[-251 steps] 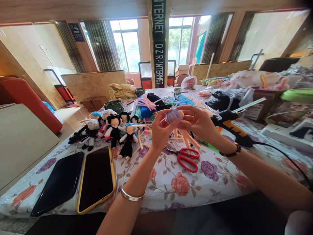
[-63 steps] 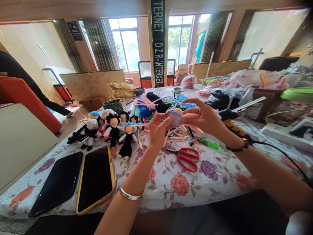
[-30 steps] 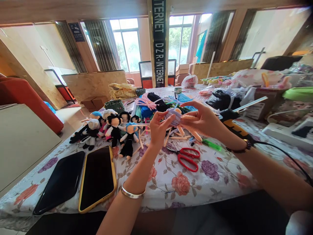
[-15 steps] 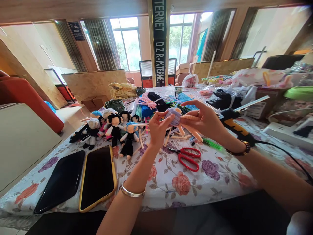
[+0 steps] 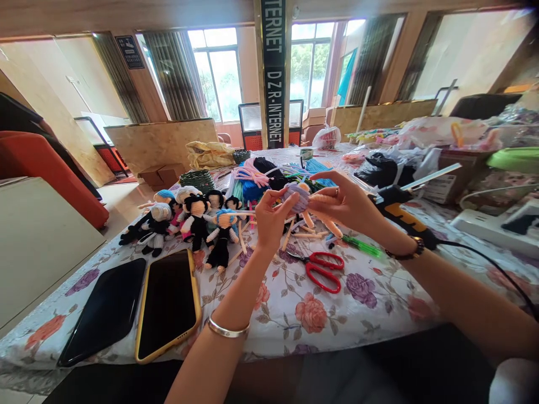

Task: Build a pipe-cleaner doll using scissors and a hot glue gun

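Note:
Above the table I hold a pipe-cleaner doll (image 5: 297, 200) with a lilac fuzzy head and peach limbs hanging below it. My left hand (image 5: 270, 216) pinches the lilac head between thumb and fingers. On the other side, my right hand (image 5: 351, 205) is closed on a peach part of the doll, its fingertips close to the head. Red-handled scissors (image 5: 324, 269) lie beneath the hands, blades partly spread. Behind the doll is a heap of coloured pipe cleaners (image 5: 261, 174). Finished-looking dolls (image 5: 197, 219) are grouped left of my left hand.
Two phones, one black (image 5: 105, 311) and one yellow-cased (image 5: 168, 306), lie at the front left. A glue gun (image 5: 400, 213) with a trailing cord is by my right wrist. Green sticks (image 5: 362, 246) lie nearby. A white power strip (image 5: 492, 227) and bags stand at the right.
The lilac head has turned slightly, and both hands have shifted a little while keeping hold of the doll. A dark-clothed person now shows at the far left behind the red chair.

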`<state>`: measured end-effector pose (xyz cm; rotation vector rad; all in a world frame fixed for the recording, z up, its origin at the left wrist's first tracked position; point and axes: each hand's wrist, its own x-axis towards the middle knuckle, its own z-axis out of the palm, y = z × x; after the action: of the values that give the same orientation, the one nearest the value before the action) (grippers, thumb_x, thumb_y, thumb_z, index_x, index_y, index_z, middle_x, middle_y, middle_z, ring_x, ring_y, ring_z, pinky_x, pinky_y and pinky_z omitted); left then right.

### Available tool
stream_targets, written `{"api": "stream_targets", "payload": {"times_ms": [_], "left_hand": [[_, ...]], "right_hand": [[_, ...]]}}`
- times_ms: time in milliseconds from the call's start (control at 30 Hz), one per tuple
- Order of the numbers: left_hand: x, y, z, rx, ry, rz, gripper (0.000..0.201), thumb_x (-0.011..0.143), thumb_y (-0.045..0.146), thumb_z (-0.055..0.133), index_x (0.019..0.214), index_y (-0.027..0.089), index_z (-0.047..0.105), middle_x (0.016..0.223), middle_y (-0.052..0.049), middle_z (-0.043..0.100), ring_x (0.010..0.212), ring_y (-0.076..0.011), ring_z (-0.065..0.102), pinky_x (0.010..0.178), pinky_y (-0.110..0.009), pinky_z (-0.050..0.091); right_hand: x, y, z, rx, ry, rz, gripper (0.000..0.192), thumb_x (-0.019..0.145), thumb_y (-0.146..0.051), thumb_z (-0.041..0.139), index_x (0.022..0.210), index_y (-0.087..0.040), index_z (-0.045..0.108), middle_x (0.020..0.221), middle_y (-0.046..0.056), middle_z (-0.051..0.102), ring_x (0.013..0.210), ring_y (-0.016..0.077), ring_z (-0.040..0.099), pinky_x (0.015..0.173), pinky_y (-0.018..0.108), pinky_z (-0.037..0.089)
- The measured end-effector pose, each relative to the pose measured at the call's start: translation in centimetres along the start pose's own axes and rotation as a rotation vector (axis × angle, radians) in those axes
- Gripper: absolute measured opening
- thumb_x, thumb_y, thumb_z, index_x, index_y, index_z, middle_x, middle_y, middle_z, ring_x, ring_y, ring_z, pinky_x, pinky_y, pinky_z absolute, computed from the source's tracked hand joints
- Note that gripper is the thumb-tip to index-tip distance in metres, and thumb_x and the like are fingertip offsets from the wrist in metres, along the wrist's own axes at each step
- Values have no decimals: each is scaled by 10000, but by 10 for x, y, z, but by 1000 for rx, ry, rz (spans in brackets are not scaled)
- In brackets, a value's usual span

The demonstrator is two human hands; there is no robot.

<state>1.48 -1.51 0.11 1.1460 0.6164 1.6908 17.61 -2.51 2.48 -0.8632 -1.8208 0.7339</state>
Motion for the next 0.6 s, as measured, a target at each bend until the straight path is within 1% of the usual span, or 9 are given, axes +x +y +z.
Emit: {"api": "stream_targets", "payload": {"times_ms": [100,167,233,333,400,467,533,600], "left_hand": [[2,0,-1,-17,60,24,367,555,357,797,742,157,552,867,8,645,669,-92,614,630,-252,556],[5,-1,-2,-50,129,27,375,559,355,795,792,164,572,858,5,644,712,-116,631,681,-292,564],[8,-1,-5,-94,208,30,384,568,342,791,834,165,578,856,-4,643,758,-141,646,737,-336,565],[14,-2,-10,-153,333,86,371,589,287,779,870,166,569,866,-16,642,810,-155,652,778,-358,562],[18,-2,-14,-161,405,143,347,604,253,765,876,172,566,883,-12,633,831,-152,650,782,-351,565],[21,-2,-17,-144,461,196,326,620,246,751,880,179,565,914,-8,622,853,-152,649,789,-346,566],[23,-2,-19,-116,491,233,327,635,261,744,898,184,565,948,-10,612,870,-154,648,793,-342,566],[23,-1,-20,-96,501,252,345,641,278,746,920,186,565,984,-18,603,871,-151,647,787,-331,566]], "right_hand": [[4,6,-10,-90,-26,70,586,743,-463,677,1224,-226,442,773,13,680,660,138,616,505,218,437],[7,12,-19,-178,-34,114,554,762,-519,633,1201,-220,474,746,18,687,589,131,599,456,210,395],[9,19,-29,-256,-45,126,509,768,-546,607,1137,-204,534,767,34,701,544,126,590,452,219,395],[11,27,-39,-400,-58,129,397,766,-507,614,989,-179,619,771,44,709,541,132,608,465,225,408],[12,31,-41,-483,-72,137,328,775,-462,607,914,-168,649,756,43,709,532,130,612,457,222,405],[12,35,-40,-542,-90,130,288,791,-419,587,889,-160,665,730,37,708,511,121,604,450,219,404],[12,39,-36,-595,-129,107,255,810,-371,565,888,-157,678,672,21,695,494,113,590,461,218,413],[12,44,-30,-670,-176,74,225,828,-310,540,901,-162,693,644,13,686,518,119,598,500,222,433]]}}
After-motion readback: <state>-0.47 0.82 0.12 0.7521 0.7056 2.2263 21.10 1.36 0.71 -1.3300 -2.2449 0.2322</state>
